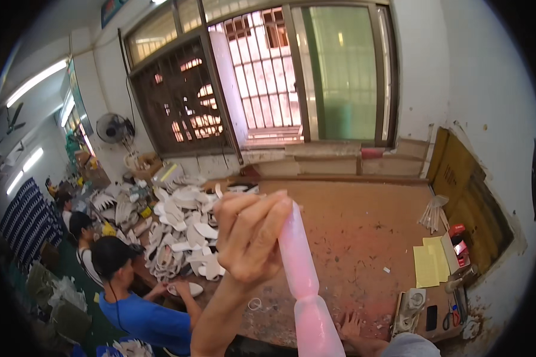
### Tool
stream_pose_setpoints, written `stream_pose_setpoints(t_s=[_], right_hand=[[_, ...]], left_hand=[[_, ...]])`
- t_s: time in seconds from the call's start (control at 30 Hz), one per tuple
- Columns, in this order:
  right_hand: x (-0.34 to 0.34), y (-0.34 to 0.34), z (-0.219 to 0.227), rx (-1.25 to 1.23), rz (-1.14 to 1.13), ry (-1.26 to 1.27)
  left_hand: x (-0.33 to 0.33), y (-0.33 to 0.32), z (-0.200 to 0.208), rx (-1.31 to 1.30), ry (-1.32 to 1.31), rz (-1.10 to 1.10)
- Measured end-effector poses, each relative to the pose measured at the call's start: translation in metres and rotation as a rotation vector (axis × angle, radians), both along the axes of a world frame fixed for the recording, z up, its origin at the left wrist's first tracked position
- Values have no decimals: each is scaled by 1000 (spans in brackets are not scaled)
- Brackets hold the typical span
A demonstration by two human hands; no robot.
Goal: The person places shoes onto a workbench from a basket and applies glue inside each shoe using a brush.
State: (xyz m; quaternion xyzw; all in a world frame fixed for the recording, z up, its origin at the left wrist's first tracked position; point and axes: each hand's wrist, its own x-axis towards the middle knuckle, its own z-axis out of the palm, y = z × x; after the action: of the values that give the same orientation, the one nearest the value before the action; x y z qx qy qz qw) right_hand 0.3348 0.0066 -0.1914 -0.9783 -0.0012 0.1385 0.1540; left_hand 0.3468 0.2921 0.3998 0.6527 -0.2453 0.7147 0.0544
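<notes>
A long pink tube [304, 279], pinched narrow near its lower part, is held upright above the worn table [363, 238] by the left hand [250, 238], whose fingers are clamped around its upper end. The right hand [350, 327] is laid flat on the table, fingers spread, just beside the tube's lower end

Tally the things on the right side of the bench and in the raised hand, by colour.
Pink: 1, the translucent pink tube gripped by the left hand.
Yellow: 2, the yellow paper sheets.
Red: 2, the small red boxes.
Black: 1, the flat black slab.
Total: 6
</notes>
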Motion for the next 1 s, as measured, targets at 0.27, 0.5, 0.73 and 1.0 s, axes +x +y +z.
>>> stream_pose_setpoints(t_s=[0.27,0.5,0.73,1.0], right_hand=[[2,-3,-53,-69,228,-204],[16,-31,-122,-321,320,-489],[-49,18,-93,410,1192,-565],[-285,112,-137,543,1831,79]], left_hand=[[-111,-14,-248,-454,548,302],[-401,-116,-506,-1459,882,316],[-613,-359,-785,-2294,518,1400],[-561,-430,-806,-2285,321,1054]])
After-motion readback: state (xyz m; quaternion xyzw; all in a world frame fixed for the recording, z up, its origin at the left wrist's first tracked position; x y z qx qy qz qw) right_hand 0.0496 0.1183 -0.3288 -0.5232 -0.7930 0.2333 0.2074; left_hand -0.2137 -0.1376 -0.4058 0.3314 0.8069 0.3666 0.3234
